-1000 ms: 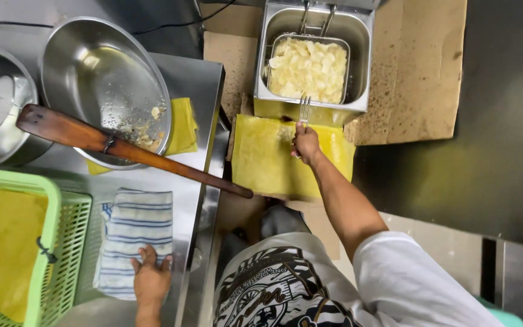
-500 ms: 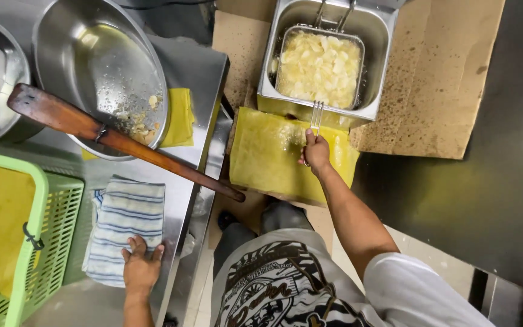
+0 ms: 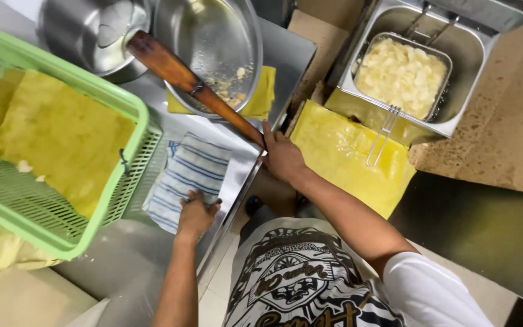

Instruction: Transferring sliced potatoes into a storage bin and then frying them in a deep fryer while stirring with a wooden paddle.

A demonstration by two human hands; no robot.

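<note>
My right hand closes around the lower end of a long wooden paddle, which lies slanted across a big steel bowl with a few crumbs inside. My left hand presses on the near edge of a blue-striped white cloth spread on the steel counter. To the right, a metal fryer holds a wire basket full of pale yellow pieces, its handle sticking out over a yellow cloth.
A green plastic basket lined with yellow cloth sits at the left. A second steel bowl stands at the top left. Brown cardboard lies to the right of the fryer. The counter edge runs between both hands.
My right hand left the fryer basket handle and moved left to take hold of the wooden paddle's end. The left hand stayed on the striped cloth. The view shifted left.
</note>
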